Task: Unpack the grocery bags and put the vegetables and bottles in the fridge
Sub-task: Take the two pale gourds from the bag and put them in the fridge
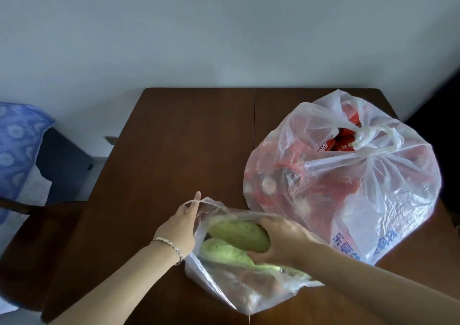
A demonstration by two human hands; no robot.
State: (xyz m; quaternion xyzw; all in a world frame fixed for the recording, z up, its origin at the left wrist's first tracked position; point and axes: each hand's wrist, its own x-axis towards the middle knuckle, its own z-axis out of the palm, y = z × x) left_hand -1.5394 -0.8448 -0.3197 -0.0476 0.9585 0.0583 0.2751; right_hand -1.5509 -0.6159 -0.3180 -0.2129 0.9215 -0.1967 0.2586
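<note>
In the head view, a dark brown wooden table (174,138) is seen against a pale wall. A small clear plastic bag (239,292) lies on the table at 6 o'clock, with its mouth turned towards 11 o'clock. Two pale green squashes are held in it, side by side and touching. The upper squash (236,232) is laid with its long axis from 10 o'clock to 4 o'clock. The lower squash (224,252) is laid along the same line, and its near end is covered by crumpled film.

The right hand (281,242) is reached into the bag's mouth. Its fingers and thumb are curled round the near end of the upper squash. The left hand (181,222) is placed at the bag's 9 o'clock edge. One finger is stretched towards 1 o'clock with the bag's thin handle looped over it, so the mouth is held up and open. Its other fingers are hidden behind the film. A silver bracelet (169,243) is worn on that wrist.

A large white plastic bag (373,187) stands at 3 o'clock, just beside the small one. Its handles are tied in a knot (371,135) on top. Red-labelled bottles (293,168) are packed inside it, their caps turned towards 9 o'clock.

At 9 o'clock, a chair (37,237) and a blue patterned cloth (17,138) are seen beside the table.
</note>
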